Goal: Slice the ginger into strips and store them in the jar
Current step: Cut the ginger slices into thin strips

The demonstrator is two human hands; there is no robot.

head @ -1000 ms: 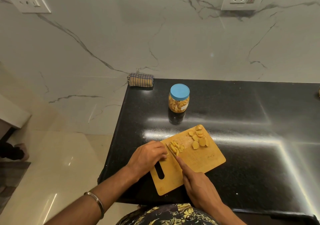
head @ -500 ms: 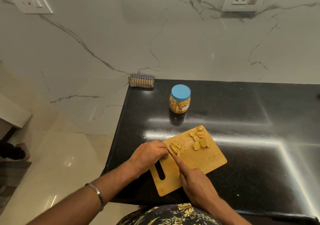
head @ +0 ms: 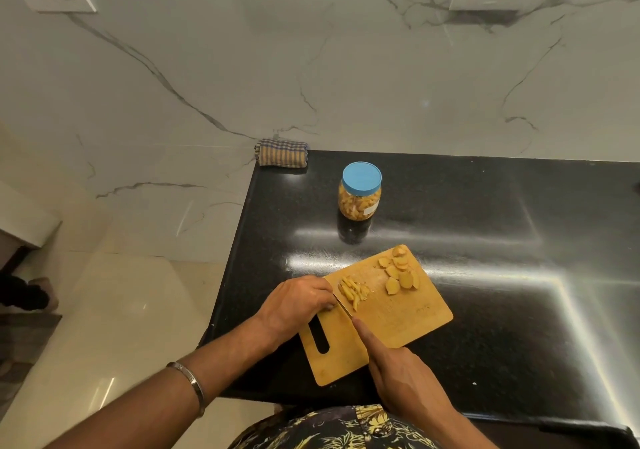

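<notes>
Head view: knife handle hidden inside right hand [head: 405, 376], forefinger laid along knife [head: 343, 306]. Left hand [head: 294, 303] curled; whatever it pins, unseen. Ginger strips [head: 351, 289] and slices [head: 398, 272] on cutting board [head: 398, 320]; lidded jar [head: 360, 190] beyond.

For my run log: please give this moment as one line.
stage: slicing | right hand: knife | left hand: on cutting board | jar: lidded

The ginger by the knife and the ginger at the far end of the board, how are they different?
The ginger strips are thin sticks; the ginger slices are broad flat rounds. The strips lie beside the knife, near the left hand; the slices sit untouched toward the jar. Both are yellow and rest on the cutting board.
</notes>
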